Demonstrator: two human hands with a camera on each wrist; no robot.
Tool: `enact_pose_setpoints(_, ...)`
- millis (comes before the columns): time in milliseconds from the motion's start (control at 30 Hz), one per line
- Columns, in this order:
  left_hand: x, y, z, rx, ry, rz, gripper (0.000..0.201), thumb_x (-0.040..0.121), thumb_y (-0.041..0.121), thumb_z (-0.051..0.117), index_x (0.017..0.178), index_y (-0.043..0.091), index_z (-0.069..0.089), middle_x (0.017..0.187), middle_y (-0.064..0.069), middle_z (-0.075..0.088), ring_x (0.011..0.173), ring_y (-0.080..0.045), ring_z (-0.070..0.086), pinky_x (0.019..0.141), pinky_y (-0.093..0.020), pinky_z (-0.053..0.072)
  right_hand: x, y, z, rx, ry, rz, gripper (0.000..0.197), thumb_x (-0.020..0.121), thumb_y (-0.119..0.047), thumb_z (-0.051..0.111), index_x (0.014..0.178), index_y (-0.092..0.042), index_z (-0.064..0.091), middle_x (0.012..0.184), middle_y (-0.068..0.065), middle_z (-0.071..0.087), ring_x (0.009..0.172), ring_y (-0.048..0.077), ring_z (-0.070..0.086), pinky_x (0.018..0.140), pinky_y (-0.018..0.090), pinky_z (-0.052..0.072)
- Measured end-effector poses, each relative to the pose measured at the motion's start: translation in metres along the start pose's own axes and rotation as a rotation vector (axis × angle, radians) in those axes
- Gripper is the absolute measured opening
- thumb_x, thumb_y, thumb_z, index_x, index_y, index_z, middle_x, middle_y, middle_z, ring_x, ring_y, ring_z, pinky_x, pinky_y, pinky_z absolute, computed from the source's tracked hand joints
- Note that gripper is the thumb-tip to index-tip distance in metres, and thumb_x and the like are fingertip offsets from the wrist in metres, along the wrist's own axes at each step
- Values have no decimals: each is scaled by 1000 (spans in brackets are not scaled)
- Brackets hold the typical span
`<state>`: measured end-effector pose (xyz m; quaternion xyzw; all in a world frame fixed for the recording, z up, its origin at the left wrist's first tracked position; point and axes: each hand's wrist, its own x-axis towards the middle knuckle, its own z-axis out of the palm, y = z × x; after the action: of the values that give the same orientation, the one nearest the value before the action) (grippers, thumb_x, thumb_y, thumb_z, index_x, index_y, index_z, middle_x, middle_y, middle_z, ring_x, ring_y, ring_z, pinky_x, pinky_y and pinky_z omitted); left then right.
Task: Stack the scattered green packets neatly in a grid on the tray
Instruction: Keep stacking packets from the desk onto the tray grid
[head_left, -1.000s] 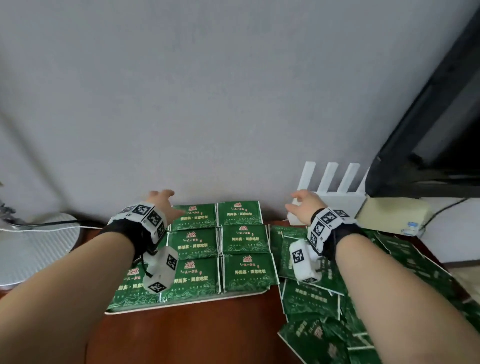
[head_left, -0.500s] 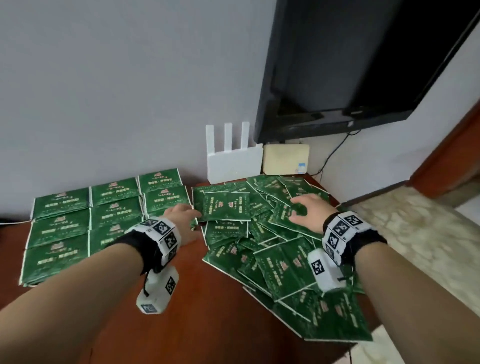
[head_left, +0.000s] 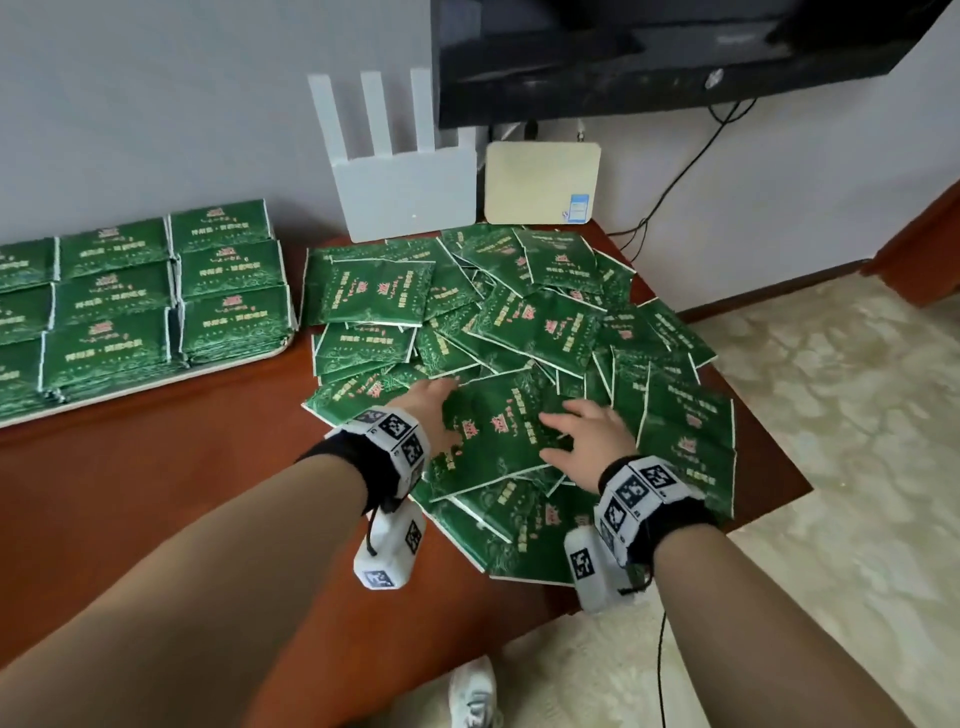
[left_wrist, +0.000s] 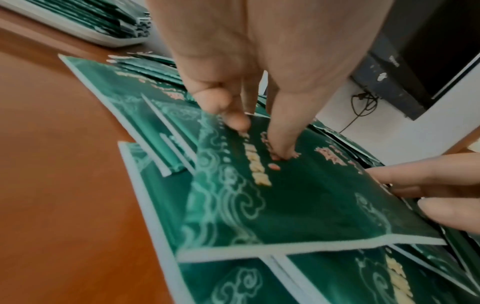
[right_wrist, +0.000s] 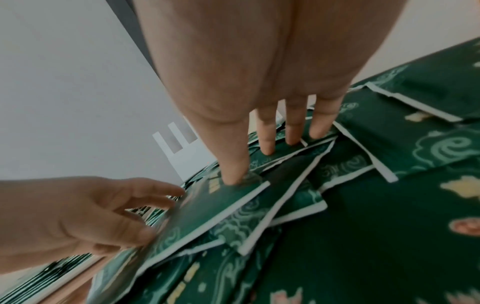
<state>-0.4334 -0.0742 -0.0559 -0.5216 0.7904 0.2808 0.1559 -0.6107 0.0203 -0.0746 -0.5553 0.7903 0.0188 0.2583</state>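
Neat stacks of green packets fill a white tray at the left of the brown table. Right of it lies a loose heap of scattered green packets. Both hands are on one top packet at the heap's near side. My left hand touches its left edge, thumb and a finger pressing on its face. My right hand lies spread on its right side, thumb pressing down and the straight fingers resting on packets behind. The packet lies flat on the heap.
A white router and a beige box lean on the wall behind the heap, under a black screen with cables. The heap overhangs the table's right edge above tiled floor. A shoe shows below.
The view swung right from the tray to the heap. Both hands left the tray and router area, crossed the heap and came to one near packet.
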Motion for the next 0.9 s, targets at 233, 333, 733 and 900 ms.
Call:
enact_pose_setpoints(233, -9, 1, 7, -271, 60, -165, 53, 88, 14, 58, 137, 23, 40, 123, -5, 55, 88, -16, 60, 72, -26, 54, 18, 14, -18, 43, 32, -111, 39, 93, -35, 48, 132, -34, 47, 145, -3, 35, 131, 23, 30, 108, 39, 28)
enact_pose_setpoints(333, -21, -10, -1, -408, 129, -220, 31, 93, 23, 51, 122, 14, 54, 94, -1, 60, 71, -12, 54, 60, -21, 47, 39, 14, -39, 33, 180, -26, 50, 90, -35, 54, 137, -28, 39, 145, 5, 34, 130, 27, 33, 103, 41, 35)
enact_pose_setpoints(733, -53, -63, -10, -1205, 524, -395, 8, 91, 17, 56, 92, 10, 61, 77, -2, 62, 63, -9, 57, 64, -17, 54, 81, -40, -45, -272, 16, -112, 51, 92, -57, 30, 123, -25, 55, 127, 5, 54, 113, 27, 51, 97, 39, 36)
enact_pose_setpoints(900, -56, -64, -7, -1447, 558, -355, 16, 92, 21, 55, 77, 14, 57, 81, -7, 62, 64, -13, 60, 61, -21, 56, 88, -52, -50, -122, 22, -133, 43, 91, -42, 47, 127, -19, 52, 133, 9, 50, 116, 29, 50, 100, 41, 42)
